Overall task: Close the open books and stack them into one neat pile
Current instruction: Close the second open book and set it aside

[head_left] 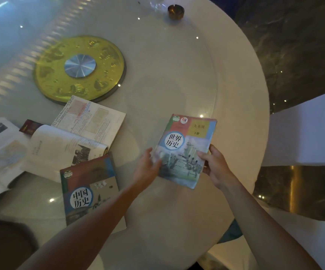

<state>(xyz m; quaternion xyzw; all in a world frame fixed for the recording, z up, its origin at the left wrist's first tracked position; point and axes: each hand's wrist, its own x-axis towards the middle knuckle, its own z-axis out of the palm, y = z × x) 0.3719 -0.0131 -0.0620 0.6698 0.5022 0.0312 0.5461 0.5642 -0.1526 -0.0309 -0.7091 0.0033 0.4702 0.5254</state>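
A closed world-history textbook [187, 149] with a colourful cover lies near the right edge of the round white table [177, 78]. My left hand [148, 168] grips its lower left edge and my right hand [215, 164] grips its lower right edge. A second closed history textbook [89, 190] lies to the left, partly under my left forearm. Behind it an open book [79, 133] lies with its pages up. Another open book [0, 151] lies at the far left edge, and a small dark red booklet [30, 128] shows between the two open books.
A gold disc with a silver hub [79, 69] sits at the table's centre under a glass turntable. A dark ashtray [175, 11] stands at the far edge. A white-covered chair [305, 131] is at the right, over a dark marble floor.
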